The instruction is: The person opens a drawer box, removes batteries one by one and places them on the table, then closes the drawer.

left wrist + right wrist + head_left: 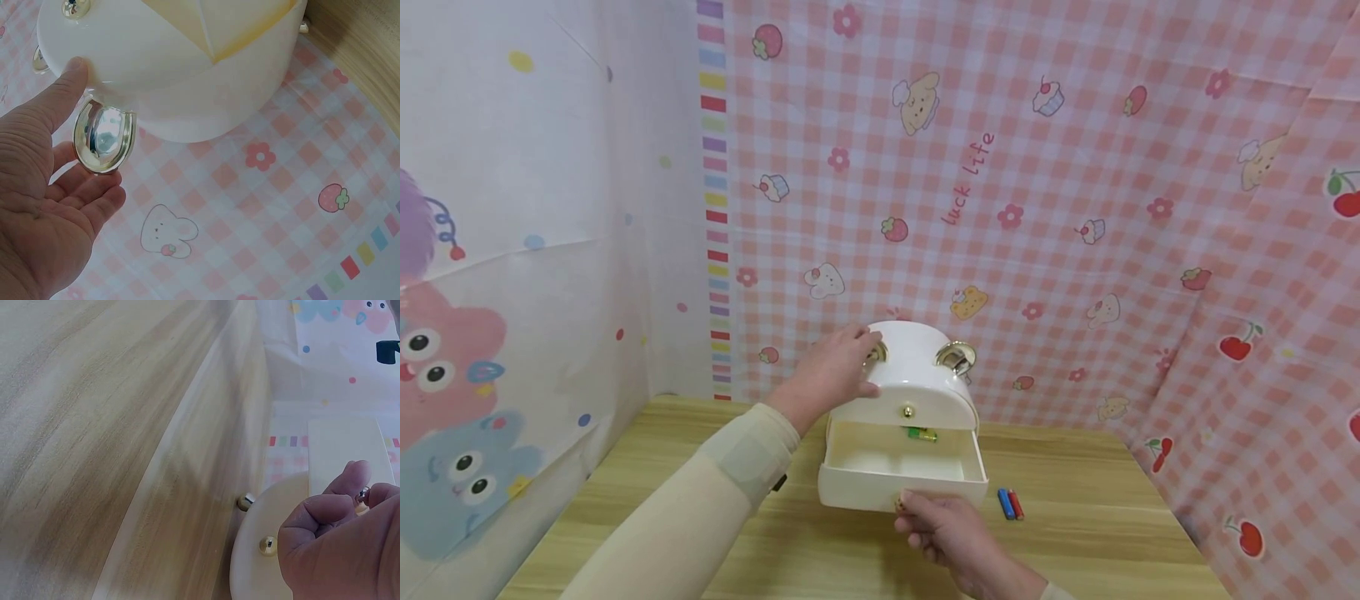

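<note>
A white rounded drawer box (917, 367) with two gold ears stands on the table. Its lower drawer (842, 492) is pulled out, and a green battery (922, 434) lies near the back of it. My left hand (831, 371) holds the box at its left gold ear (105, 136). The thumb touches the white shell, while curled fingers sit behind the ear. At the drawer's front my right hand (951, 533) pinches the small gold knob (362, 495) between thumb and finger. Above it the upper front, with its own gold knob (908, 412), is closed.
Right of the drawer, a blue battery (1006, 504) and a red battery (1017, 504) lie side by side on the wooden table (1075, 542). A pink checked cloth (1000, 250) hangs behind the box, and a white patterned cloth (550, 292) hangs at the left.
</note>
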A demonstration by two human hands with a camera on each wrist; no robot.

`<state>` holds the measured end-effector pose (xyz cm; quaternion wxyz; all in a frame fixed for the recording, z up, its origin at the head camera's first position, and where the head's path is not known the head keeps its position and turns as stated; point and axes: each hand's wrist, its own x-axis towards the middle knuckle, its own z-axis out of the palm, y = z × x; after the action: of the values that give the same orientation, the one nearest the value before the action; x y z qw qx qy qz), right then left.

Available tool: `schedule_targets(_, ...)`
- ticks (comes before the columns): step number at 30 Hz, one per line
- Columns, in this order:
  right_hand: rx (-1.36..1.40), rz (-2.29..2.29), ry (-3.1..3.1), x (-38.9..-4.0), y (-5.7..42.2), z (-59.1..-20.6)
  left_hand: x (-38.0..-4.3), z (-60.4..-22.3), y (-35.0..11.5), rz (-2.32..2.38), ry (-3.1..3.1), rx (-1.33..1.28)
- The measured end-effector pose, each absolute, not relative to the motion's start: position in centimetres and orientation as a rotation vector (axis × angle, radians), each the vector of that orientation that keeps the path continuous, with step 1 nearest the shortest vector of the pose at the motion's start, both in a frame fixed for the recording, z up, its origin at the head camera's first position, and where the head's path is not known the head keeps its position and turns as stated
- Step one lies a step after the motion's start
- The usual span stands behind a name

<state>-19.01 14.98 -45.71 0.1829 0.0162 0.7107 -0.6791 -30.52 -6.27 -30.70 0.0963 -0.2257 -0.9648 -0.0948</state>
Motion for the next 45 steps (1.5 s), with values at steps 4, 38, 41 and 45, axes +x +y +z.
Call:
schedule_targets(4,0.045,-1.916,2.004,-18.93,15.03,-45.69,-30.48,-30.69,-6.25,-0.285,-2.862,-0.665)
schedule_targets(38,0.057,-1.904,1.99,-18.33,15.34,-45.71,-30.45,-30.81,-6.34,-0.285,-2.845,-0.672)
schedule_targets(41,0.051,-1.89,1.999,-18.27,15.43,-45.65,-30.38,-30.76,-6.34,-0.285,-2.847,-0.672)
schedule_targets(45,0.029,-1.831,2.054,-18.27,15.62,-45.45,-30.42,-30.78,-6.33,-0.272,-2.847,-0.678)
